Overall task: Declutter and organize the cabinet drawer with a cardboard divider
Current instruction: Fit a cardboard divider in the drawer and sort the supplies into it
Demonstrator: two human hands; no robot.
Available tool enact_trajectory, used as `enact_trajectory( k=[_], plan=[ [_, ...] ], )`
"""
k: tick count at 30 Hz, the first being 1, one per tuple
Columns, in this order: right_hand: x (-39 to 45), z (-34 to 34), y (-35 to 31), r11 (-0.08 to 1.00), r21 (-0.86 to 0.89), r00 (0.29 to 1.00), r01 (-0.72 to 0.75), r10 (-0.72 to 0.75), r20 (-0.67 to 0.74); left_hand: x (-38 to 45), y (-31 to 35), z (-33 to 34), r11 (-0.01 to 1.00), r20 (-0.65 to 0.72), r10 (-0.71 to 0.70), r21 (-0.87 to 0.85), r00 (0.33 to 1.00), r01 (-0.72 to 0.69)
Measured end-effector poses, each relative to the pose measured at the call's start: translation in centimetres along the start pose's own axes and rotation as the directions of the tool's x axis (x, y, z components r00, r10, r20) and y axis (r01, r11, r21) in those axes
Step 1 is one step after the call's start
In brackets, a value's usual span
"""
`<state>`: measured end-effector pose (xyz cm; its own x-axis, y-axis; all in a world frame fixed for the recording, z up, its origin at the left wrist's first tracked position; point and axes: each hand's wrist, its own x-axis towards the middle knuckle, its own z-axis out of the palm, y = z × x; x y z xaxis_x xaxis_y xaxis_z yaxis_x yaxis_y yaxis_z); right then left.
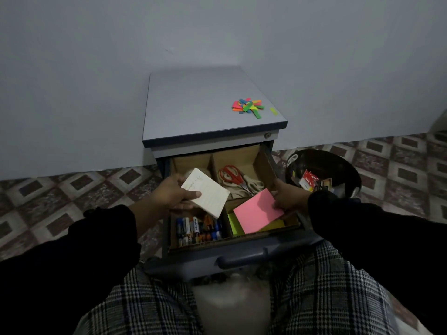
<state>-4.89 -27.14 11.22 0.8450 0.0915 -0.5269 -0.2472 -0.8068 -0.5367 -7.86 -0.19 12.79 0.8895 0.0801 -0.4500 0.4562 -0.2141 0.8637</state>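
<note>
While open: grey cabinet drawer [242,256] with brown cardboard divider [264,163]
Left hand [175,193]: thumb and fingers pinch white notepad [205,192] over left compartments
Right hand [289,195]: grips pink sticky-note pad [257,211], tilted over front-right compartment
Back-right compartment: red-handled scissors [232,175]
Front-left compartment: batteries [198,229]

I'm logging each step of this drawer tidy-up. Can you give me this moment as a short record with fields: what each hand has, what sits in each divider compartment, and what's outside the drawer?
left hand: holds white notepad above the drawer
right hand: holds pink sticky-note pad, over the near right compartment
near left compartment: batteries
near right compartment: yellow-green notes beneath the pink pad
far right compartment: red-handled scissors
far left compartment: mostly hidden
cabinet top: colourful paper strips
floor, right: black bin with discarded packaging
</note>
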Motion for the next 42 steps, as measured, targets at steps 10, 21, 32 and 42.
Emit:
enact_trajectory(
  k=[10,21,32,42],
  plan=[
    [1.4,4.2,1.6,1.0,-0.024,1.0,-0.005,0.004,-0.025,0.2,-1.7,-0.8,1.0,-0.013,-0.02,-0.011,1.0,0.02],
    [1.9,3.4,2.2,0.956,-0.25,0.988,0.151,-0.134,0.082,0.5,-1.8,-0.9,0.999,-0.028,-0.032,-0.013,0.999,0.032],
    [3.2,3.3,3.4,0.975,-0.209,0.996,0.08,-0.07,0.055,0.3,-2.0,-0.1,0.999,0.021,0.013,-0.043,1.0,-0.012],
    [2.3,2.4,2.6,0.955,-0.263,0.985,0.136,-0.102,0.139,-0.5,-1.2,2.5,0.996,0.082,0.008,-0.087,0.997,-0.001]
  ],
)
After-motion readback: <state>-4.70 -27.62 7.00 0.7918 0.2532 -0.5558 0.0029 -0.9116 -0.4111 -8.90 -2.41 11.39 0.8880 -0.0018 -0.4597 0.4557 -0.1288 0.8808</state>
